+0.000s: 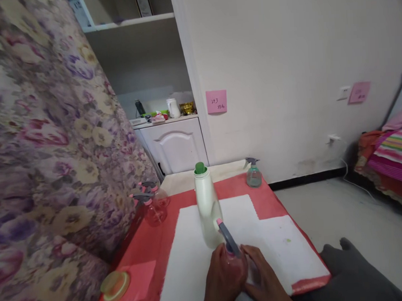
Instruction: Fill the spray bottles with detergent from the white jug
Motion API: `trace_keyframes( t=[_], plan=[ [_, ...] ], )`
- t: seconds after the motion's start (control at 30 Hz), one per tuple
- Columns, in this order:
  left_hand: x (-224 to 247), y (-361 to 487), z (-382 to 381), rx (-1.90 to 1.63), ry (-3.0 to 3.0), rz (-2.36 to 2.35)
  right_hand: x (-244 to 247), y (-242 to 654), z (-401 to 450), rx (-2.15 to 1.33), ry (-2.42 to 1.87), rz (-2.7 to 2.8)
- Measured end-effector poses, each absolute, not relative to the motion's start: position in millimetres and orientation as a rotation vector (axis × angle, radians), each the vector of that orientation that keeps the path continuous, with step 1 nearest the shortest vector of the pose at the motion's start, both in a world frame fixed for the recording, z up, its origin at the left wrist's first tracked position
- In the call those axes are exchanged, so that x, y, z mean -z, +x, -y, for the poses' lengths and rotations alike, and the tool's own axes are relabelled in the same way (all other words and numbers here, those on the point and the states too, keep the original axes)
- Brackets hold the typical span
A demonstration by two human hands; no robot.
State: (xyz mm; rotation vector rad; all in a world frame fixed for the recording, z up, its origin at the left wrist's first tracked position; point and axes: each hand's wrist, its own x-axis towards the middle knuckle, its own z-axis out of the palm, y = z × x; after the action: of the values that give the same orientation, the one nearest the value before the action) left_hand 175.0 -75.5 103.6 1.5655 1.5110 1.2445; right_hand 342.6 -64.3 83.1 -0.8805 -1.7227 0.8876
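In the head view, a pink see-through spray bottle (237, 269) with a grey trigger head is between my two hands at the front of the table. My left hand (217, 275) wraps round its left side. My right hand (266, 277) closes on its right side, with the thumb or a finger near the neck. Just beyond them a pale green-white jug (207, 208) with a green spout stands upright on white paper. The spray bottle's pink nozzle overlaps the jug in view; whether they touch, I cannot tell.
Pink spray bottles (155, 212) stand at the table's left edge, and a teal spray bottle (254, 178) at the back right corner. A round yellowish lid (115, 285) lies front left. A floral curtain (52, 145) hangs along the left; a wall (284, 74) rises behind.
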Motion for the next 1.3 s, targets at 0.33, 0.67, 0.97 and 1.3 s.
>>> trace_keyframes(
  t=[0.33, 0.67, 0.97, 1.3],
  plan=[
    [-158.5, 164.9, 60.0, -0.971, 1.488, -0.949, -86.6, 339.4, 52.9, -1.04, -0.894, 1.656],
    [-183.7, 163.8, 64.9, -1.068, 1.606, -1.127, -94.1, 330.2, 51.3, -1.071, -0.821, 1.565],
    [-188.4, 181.2, 58.3, -1.096, 1.473, -1.187, -94.0, 329.4, 49.6, -1.02, -0.743, 1.573],
    [-174.4, 187.0, 57.0, -1.258, 1.428, -1.199, -100.6, 331.5, 51.7, -1.086, -0.715, 1.55]
  ],
)
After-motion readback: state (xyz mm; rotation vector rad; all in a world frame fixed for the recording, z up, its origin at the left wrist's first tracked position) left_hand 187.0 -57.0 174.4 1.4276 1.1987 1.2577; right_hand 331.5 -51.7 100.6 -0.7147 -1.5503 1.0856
